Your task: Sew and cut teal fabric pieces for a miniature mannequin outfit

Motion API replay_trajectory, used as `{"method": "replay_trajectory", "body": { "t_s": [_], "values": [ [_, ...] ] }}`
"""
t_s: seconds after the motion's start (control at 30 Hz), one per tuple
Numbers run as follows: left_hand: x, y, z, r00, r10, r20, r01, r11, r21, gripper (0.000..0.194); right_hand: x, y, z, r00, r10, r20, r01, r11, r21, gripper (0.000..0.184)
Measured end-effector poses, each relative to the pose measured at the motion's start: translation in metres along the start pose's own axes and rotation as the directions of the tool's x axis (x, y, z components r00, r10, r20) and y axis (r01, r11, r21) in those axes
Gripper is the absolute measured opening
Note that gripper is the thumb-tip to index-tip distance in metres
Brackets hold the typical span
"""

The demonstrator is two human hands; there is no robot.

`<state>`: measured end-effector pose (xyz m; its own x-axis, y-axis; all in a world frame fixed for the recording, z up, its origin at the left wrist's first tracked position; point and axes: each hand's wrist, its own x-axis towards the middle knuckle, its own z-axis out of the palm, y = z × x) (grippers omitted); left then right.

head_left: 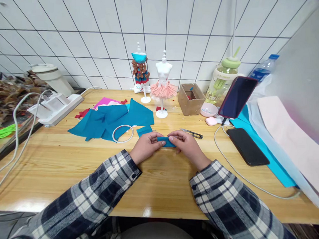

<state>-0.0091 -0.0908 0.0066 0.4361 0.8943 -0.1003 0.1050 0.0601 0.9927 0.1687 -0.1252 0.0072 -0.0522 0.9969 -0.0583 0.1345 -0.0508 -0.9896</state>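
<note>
Between my two hands is a small strip of blue paper (169,142), held level just above the wooden table. My left hand (148,145) pinches its left end with the thumb on top. At the right end, my right hand (186,145) grips it between thumb and fingers. Behind my left hand lies a small blue piece (143,130), close to larger blue sheets (107,119) with a white ring (123,125) resting on them. A pair of thread snips (195,134) lies just beyond my right hand.
Two mini dress forms stand behind: one in a blue and brown outfit (140,69), one with a pink ruffled skirt (163,90). A cardboard box (191,101), a propped phone (238,97), a flat phone (247,146) and a cable are right. A power strip (59,109) sits left.
</note>
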Motion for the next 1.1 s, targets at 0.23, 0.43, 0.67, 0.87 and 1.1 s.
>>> {"method": "replay_trajectory", "body": {
  "t_s": [0.23, 0.43, 0.67, 0.87, 1.1],
  "values": [
    [-0.0016, 0.0027, 0.0005, 1.0, 0.011, 0.023, -0.011, 0.999, -0.041, 0.04, 0.0024, 0.0024, -0.0022, 0.996, -0.026, -0.087, 0.014, 0.991, -0.131, 0.029],
    [-0.0027, 0.0049, 0.0015, 0.998, -0.034, 0.053, 0.032, 0.999, 0.043, 0.033, 0.0014, 0.0052, 0.0031, 0.973, -0.123, -0.194, 0.08, 0.973, -0.216, 0.026],
    [-0.0022, 0.0022, 0.0016, 0.991, 0.132, 0.03, -0.133, 0.919, 0.371, 0.024, -0.0009, 0.0017, 0.0026, 0.974, -0.206, -0.1, 0.17, 0.944, -0.284, 0.019],
    [-0.0049, 0.0047, 0.0027, 0.984, 0.174, 0.049, -0.172, 0.821, 0.544, 0.022, -0.001, 0.004, 0.0028, 0.981, -0.196, 0.009, 0.188, 0.927, -0.326, 0.015],
    [-0.0055, 0.0055, 0.0028, 0.981, 0.182, 0.074, -0.19, 0.792, 0.58, 0.03, 0.001, 0.0062, 0.0027, 0.981, -0.187, -0.053, 0.169, 0.955, -0.242, 0.012]
  ]
}}
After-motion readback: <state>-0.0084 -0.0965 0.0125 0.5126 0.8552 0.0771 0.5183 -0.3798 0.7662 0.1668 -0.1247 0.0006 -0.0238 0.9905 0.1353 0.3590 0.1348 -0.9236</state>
